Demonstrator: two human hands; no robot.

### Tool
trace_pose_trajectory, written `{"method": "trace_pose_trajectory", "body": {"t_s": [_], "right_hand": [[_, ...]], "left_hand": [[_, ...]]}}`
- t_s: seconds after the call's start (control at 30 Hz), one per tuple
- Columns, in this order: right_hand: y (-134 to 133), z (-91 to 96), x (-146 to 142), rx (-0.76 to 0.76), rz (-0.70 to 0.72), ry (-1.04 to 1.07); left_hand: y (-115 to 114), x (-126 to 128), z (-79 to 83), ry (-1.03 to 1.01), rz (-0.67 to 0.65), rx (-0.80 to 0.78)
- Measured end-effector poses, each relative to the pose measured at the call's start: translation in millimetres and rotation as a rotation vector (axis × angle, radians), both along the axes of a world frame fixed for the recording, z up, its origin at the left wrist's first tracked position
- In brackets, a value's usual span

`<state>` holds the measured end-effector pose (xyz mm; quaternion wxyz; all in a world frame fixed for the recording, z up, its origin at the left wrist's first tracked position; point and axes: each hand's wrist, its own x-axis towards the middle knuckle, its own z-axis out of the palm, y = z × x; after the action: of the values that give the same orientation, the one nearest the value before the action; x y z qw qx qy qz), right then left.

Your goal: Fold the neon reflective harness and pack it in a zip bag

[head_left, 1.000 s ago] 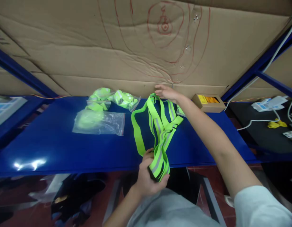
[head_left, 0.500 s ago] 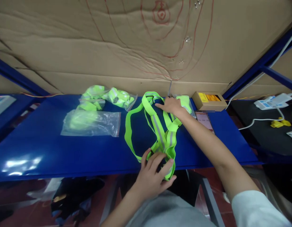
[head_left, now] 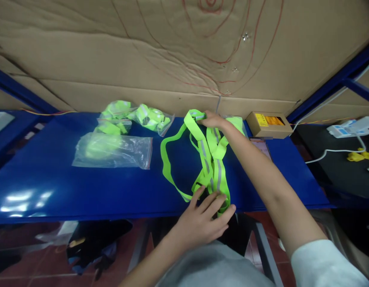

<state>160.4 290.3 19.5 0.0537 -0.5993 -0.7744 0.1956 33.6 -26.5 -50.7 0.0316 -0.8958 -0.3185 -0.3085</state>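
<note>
A neon-yellow reflective strap vest [head_left: 204,149] with grey stripes lies loosely looped on the blue table, its lower end at the front edge. My left hand [head_left: 204,219] is over that lower end, fingers spread and curved, fingertips touching or just above the straps. At the vest's far end, my right hand [head_left: 214,120] has its fingers closed on the strap beside a dark buckle; the fingertips are partly hidden. Left of the vest lies a clear zip bag [head_left: 127,153] with a neon-yellow bundle inside.
More bagged neon-yellow bundles [head_left: 153,118] lie at the back of the blue table [head_left: 53,191]. A small cardboard box [head_left: 269,124] stands at the back right, near a phone-like flat item [head_left: 261,148]. A cardboard wall [head_left: 142,71] rises behind. A chair frame [head_left: 263,243] is below.
My right hand has gone from a pointing finger to closing on the strap's far end. The vest's lower straps lie straighter, and my left fingers have shifted slightly right. The view has tilted down.
</note>
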Motion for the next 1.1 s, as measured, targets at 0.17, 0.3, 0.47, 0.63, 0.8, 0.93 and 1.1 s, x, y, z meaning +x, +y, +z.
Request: {"method": "trace_pose_trajectory", "body": {"t_s": [0.17,0.3,0.47,0.63,0.8,0.93,1.1], "right_hand": [[-37.7,17.9,41.1,0.128,0.023,0.11],[-99.8,19.0,71.9,0.36,-0.054,-0.01],[-141.3,0.4,71.8,0.109,-0.167,-0.347],[-135.9,-22.4,56.2,0.113,-0.265,-0.242],[-134.9,-38.8,63.6,0.129,-0.226,-0.093],[-134.8,-49.0,69.5,0.159,-0.176,0.073],[-134.9,-43.0,68.7,0.297,-0.143,0.239]], "left_hand": [[-1.1,-20.3,8.4,-0.139,0.0,0.012],[11.5,-54.5,29.0,-0.28,0.11,0.01],[91.7,-82.7,60.8,-0.234,0.38,0.015],[196.6,-63.8,63.6,-0.003,0.586,-0.263],[245.4,-42.9,35.8,-0.102,0.664,-0.594],[250.5,-33.7,16.3,-0.179,0.673,-0.549],[260.2,-25.2,4.7,-0.314,0.598,-0.491]]}}
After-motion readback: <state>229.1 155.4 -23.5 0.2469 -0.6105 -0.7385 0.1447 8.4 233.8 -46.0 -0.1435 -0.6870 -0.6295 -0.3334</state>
